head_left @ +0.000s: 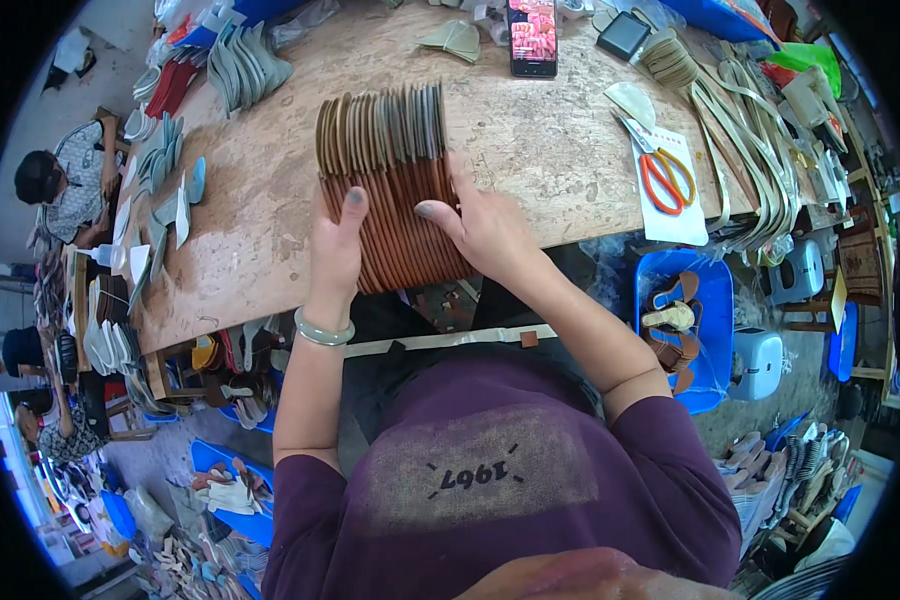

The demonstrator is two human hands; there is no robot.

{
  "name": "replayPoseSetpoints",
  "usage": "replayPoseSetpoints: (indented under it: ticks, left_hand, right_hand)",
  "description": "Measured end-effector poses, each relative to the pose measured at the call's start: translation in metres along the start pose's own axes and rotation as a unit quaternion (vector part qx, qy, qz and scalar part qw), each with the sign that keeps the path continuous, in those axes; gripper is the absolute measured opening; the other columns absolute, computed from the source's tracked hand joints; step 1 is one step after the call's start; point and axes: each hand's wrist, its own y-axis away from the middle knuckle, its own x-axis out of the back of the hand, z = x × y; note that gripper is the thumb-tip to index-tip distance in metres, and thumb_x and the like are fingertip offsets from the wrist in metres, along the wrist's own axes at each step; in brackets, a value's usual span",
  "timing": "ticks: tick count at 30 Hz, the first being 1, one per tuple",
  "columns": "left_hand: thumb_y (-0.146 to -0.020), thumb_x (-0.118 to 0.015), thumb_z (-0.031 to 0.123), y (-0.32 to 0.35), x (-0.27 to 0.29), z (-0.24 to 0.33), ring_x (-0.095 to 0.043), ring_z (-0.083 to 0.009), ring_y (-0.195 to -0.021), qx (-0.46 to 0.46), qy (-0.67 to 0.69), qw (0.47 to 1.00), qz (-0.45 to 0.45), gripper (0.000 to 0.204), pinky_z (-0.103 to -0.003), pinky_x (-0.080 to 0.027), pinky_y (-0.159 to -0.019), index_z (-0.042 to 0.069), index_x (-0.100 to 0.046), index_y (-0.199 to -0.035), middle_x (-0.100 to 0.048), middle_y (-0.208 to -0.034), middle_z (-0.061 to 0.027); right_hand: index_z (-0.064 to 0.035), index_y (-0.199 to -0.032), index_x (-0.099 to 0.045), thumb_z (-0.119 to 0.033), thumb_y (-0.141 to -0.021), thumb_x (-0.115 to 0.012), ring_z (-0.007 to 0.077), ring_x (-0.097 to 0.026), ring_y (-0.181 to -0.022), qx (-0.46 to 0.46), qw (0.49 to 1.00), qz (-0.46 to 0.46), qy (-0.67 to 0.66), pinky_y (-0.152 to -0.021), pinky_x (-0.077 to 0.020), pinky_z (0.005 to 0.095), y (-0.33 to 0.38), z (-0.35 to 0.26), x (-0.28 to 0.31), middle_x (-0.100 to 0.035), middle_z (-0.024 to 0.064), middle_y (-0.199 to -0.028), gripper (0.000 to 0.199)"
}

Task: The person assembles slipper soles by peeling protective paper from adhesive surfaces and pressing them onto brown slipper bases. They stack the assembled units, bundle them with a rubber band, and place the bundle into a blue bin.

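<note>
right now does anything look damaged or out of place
The tabletop is stained and scuffed; the white sheet under the scissors seems to overhang its edge, unsupported there. The stack between left hand and right hand looks orderly.

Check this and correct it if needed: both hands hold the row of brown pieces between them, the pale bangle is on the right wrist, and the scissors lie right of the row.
The wrist is wrong: the head view shows the pale bangle on the left wrist. The left hand and right hand do hold the row of brown pieces, with the scissors to its right.
</note>
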Motion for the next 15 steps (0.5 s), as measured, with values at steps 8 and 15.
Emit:
replayPoseSetpoints:
  ticks: [8, 15]
  left_hand:
    - [-0.094, -0.031, 0.065, 0.009, -0.012, -0.007, -0.042, -0.0266, -0.132, -0.006, 0.23, 0.972, 0.041, 0.079, -0.043, -0.038, -0.108, 0.007, -0.025, -0.148, -0.039, -0.146, -0.0114]
    - [-0.095, -0.021, 0.066, 0.002, 0.025, -0.05, -0.035, -0.0281, -0.137, -0.094, -0.139, 0.986, 0.006, 0.08, -0.043, -0.021, -0.116, 0.005, -0.025, -0.148, -0.035, -0.149, -0.0123]
  right_hand:
    - [0.0005, -0.143, -0.032, -0.036, -0.082, -0.073, 0.0312, -0.057, -0.107, 0.014, 0.934, 0.097, -0.344, -0.087, -0.0487, 0.0365, 0.008, -0.005, 0.007, -0.057, 0.0231, -0.117, 0.082]
    - [-0.003, -0.146, -0.023, -0.038, -0.062, -0.084, 0.0266, -0.041, -0.13, -0.069, 0.726, -0.195, -0.656, -0.105, -0.0374, 0.0388, 0.014, 0.006, -0.015, -0.045, 0.016, -0.136, 0.109]
